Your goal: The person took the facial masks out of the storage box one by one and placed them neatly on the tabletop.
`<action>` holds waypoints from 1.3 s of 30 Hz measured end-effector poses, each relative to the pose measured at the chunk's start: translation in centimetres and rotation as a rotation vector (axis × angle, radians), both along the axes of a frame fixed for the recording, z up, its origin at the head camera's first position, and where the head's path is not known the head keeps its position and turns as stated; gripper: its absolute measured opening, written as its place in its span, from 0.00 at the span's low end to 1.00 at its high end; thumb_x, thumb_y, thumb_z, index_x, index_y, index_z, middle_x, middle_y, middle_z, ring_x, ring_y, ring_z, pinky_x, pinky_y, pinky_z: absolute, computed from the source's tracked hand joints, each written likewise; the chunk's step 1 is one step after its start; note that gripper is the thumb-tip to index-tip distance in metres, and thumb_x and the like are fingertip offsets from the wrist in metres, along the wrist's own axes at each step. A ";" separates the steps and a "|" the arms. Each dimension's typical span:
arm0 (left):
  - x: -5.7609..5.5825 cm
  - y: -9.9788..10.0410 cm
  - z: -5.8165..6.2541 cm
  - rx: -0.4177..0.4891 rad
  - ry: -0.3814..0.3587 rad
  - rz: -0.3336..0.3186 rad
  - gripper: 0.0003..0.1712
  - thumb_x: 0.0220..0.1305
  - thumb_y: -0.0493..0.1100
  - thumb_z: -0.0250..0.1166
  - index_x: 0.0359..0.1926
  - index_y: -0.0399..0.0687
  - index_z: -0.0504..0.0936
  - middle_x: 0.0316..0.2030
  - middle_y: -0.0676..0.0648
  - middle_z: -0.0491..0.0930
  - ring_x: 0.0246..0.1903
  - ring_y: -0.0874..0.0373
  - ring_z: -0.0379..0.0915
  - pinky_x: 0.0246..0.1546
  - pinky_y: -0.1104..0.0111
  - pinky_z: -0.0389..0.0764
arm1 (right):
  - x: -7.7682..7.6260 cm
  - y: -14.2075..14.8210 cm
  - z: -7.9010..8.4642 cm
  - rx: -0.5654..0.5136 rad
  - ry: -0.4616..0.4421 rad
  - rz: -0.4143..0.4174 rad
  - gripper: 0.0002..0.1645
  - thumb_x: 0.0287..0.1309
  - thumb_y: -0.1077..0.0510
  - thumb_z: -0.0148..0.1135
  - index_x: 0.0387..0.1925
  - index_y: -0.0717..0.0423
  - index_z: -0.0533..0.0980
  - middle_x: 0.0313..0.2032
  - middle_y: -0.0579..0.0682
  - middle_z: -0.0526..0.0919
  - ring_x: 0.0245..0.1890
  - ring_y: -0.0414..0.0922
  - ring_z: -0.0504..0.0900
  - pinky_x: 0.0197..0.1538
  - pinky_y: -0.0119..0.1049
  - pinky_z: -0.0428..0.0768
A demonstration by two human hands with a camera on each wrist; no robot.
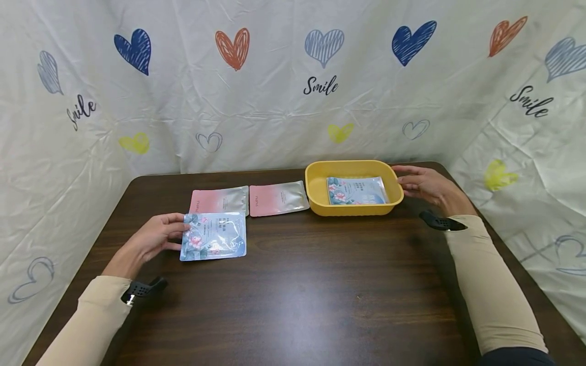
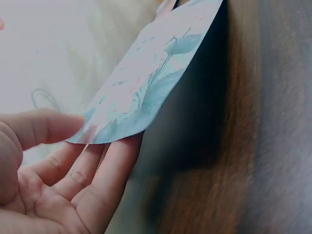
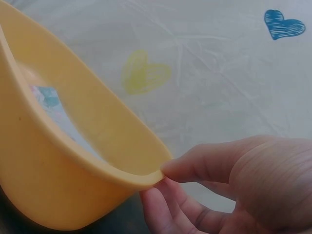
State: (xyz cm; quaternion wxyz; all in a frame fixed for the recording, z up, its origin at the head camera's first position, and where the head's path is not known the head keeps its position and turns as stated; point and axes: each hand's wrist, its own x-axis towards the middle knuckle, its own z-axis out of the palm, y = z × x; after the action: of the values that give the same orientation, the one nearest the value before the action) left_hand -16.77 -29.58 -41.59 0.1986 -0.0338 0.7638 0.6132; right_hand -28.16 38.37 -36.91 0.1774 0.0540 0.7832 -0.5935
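Observation:
My left hand (image 1: 157, 235) pinches the left edge of a blue floral sheet-mask packet (image 1: 214, 236), thumb on top and fingers beneath. In the left wrist view the packet (image 2: 146, 73) is tilted, with a dark shadow under it. It overlaps a pink and silver packet (image 1: 220, 199) behind it. A second pink packet (image 1: 278, 199) lies just to the right. At the back right, my right hand (image 1: 428, 187) is at the right end of a yellow basin (image 1: 354, 210); in the right wrist view thumb and fingers pinch its rim (image 3: 146, 180). Another blue floral packet (image 1: 357, 191) lies inside.
The dark wooden table (image 1: 311, 295) extends in front of both arms. A white curtain (image 1: 274, 117) printed with hearts and "Smile" hangs along the back and sides. Black straps (image 1: 441, 221) are on both wrists.

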 end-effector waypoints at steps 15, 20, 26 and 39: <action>-0.4 -0.3 -0.5 -0.153 0.016 0.029 0.25 0.75 0.41 0.59 0.66 0.29 0.71 0.49 0.38 0.81 0.40 0.53 0.82 0.41 0.55 0.88 | -0.1 -0.1 0.0 0.019 -0.005 0.009 0.38 0.72 0.56 0.60 0.78 0.53 0.58 0.40 0.35 0.86 0.39 0.35 0.84 0.44 0.29 0.84; -0.4 -0.3 -0.4 -0.175 0.032 0.030 0.25 0.75 0.40 0.59 0.67 0.29 0.69 0.54 0.33 0.78 0.41 0.53 0.82 0.42 0.56 0.87 | 0.0 -0.2 0.1 0.012 -0.006 0.012 0.38 0.72 0.56 0.60 0.78 0.54 0.57 0.40 0.35 0.86 0.39 0.35 0.84 0.44 0.30 0.84; -0.7 -0.3 -0.4 -0.204 0.028 0.040 0.25 0.74 0.38 0.60 0.67 0.29 0.69 0.52 0.34 0.79 0.40 0.53 0.81 0.42 0.58 0.87 | -0.1 -0.1 -0.1 0.017 -0.008 0.011 0.38 0.73 0.56 0.60 0.78 0.53 0.58 0.41 0.36 0.86 0.40 0.35 0.84 0.45 0.30 0.84; -0.7 -0.2 -0.1 -0.254 0.038 0.011 0.22 0.73 0.36 0.61 0.64 0.30 0.73 0.46 0.36 0.82 0.38 0.51 0.82 0.41 0.57 0.88 | -0.2 0.2 -0.2 0.024 -0.002 0.011 0.38 0.72 0.55 0.61 0.77 0.52 0.59 0.41 0.36 0.86 0.39 0.35 0.83 0.44 0.30 0.84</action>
State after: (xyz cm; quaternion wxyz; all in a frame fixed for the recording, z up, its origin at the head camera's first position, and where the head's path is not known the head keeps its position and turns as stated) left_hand -17.47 -29.78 -41.66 0.1751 -0.0512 0.8386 0.5132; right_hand -28.40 38.53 -37.13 0.1806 0.0523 0.7905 -0.5829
